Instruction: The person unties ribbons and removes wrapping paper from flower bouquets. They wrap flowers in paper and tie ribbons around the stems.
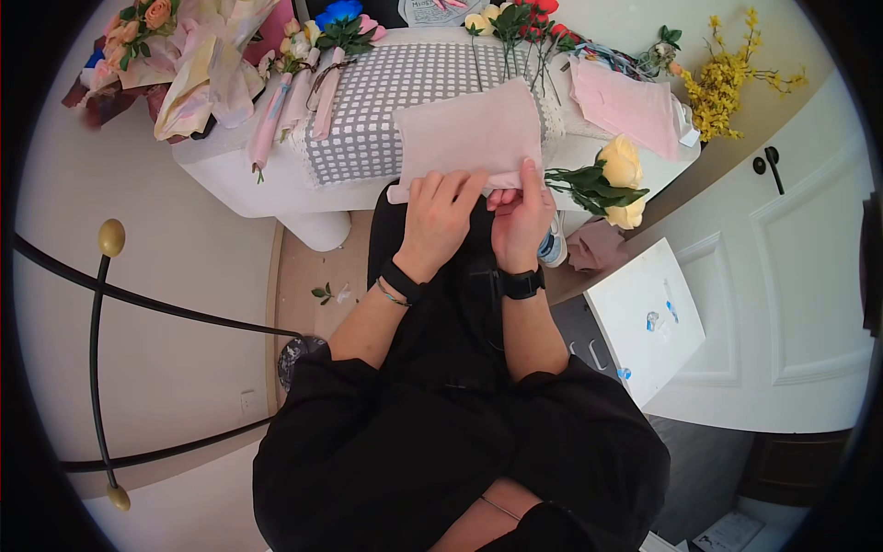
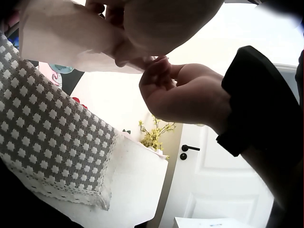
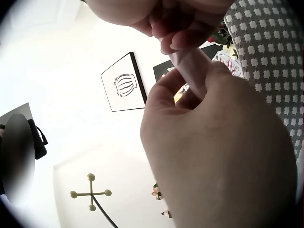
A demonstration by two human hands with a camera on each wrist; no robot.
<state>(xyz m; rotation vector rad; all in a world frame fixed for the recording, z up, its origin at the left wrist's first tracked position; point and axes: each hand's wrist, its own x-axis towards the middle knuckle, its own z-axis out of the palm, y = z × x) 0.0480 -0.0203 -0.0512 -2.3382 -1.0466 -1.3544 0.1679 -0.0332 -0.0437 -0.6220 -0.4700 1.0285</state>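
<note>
A sheet of pale pink wrapping paper (image 1: 469,129) stands up over the table's near edge, its lower edge rolled into a narrow tube. My left hand (image 1: 437,221) grips the tube towards its left end; in the right wrist view its fingers and thumb curl round the rolled paper (image 3: 192,76). At the tube's right end, my right hand (image 1: 521,221) pinches the paper, thumb on top and fingers curled beneath. Pale yellow roses (image 1: 621,163) with green leaves (image 1: 589,189) stick out to the right, just past this hand. Their lower stems are hidden by paper and hand.
A grey-and-white cloth (image 1: 359,101) covers part of the white table (image 1: 216,170). Wrapped bouquets (image 1: 198,83) lie at the left, red flowers (image 1: 543,7) at the back, more pink paper (image 1: 625,106) and yellow blossom sprays (image 1: 722,101) at the right. A white cabinet (image 1: 635,340) stands beside the right arm.
</note>
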